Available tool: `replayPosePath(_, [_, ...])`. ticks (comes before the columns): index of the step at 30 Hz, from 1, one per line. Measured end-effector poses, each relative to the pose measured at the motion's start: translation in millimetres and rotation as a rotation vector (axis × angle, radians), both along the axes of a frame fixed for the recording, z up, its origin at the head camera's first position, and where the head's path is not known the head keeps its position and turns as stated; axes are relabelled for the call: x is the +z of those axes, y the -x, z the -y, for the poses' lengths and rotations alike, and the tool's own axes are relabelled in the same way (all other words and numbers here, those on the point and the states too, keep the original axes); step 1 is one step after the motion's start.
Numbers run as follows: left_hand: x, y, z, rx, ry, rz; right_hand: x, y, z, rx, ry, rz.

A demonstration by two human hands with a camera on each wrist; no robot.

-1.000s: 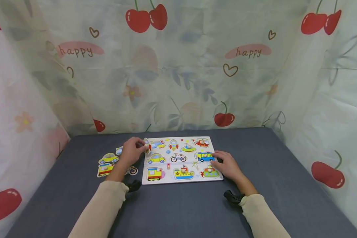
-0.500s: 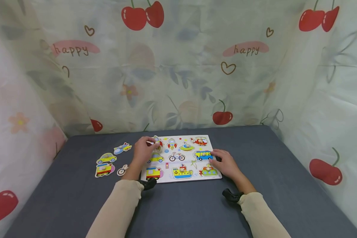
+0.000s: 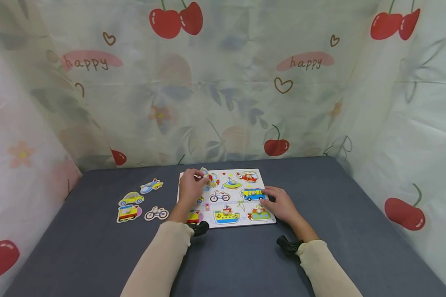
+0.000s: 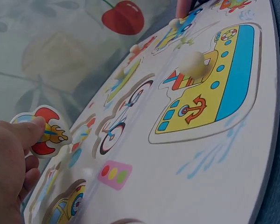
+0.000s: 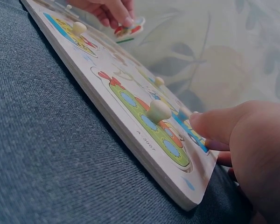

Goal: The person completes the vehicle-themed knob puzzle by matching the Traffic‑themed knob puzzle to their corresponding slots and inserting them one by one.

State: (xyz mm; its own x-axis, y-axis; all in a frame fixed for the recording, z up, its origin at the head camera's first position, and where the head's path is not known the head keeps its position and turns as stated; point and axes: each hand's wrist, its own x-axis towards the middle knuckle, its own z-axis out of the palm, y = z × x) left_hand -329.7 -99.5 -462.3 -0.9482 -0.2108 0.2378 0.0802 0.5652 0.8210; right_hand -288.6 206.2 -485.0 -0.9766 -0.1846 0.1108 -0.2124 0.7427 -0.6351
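My left hand (image 3: 190,189) pinches a rocket puzzle piece (image 4: 52,135) between thumb and fingers, held above the upper left part of the puzzle board (image 3: 217,205). In the left wrist view its red fins and yellow flames show, and the thumb covers part of it. The printed rocket recess lies just beyond the piece. My right hand (image 3: 282,203) rests at the board's right edge, thumb and fingertips by the bus piece (image 3: 252,194) and the submarine piece (image 5: 144,119). Knobbed ship (image 4: 210,88), flying saucer (image 3: 232,183) and helicopter (image 3: 248,177) pieces sit in the board.
Left of the board, on the dark table (image 3: 238,264), lie an airplane piece (image 3: 151,186), a yellow car piece (image 3: 131,199), a train piece (image 3: 129,213) and a bicycle piece (image 3: 156,213). A cherry-print curtain (image 3: 223,103) encloses the back and sides.
My left hand has carried the rocket piece rightward from the board's left edge to beside the printed rocket. The airplane and bicycle pieces have come into full view. My right hand stays put.
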Motion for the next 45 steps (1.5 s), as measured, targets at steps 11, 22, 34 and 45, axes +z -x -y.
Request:
replayPosePath(11, [-6.2,0.1,-10.1,0.002,0.045,-0.037,3.0,-0.8,4.3,-0.008,0.005,0.022])
replayPosePath(22, [-5.6,4.0,-14.5,-0.025,0.192,0.002,0.9,0.0,2.6,-0.003,0.007,0.016])
replayPosePath(34, [0.9,3.4,-18.3,-0.014,0.437,0.013,0.9,0.1,0.6,-0.005,0.01,0.025])
replayPosePath(45, [-2.7,5.3,-17.0,-0.089,0.537,0.033,1.6,-0.6,1.2,-0.019,0.004,0.041])
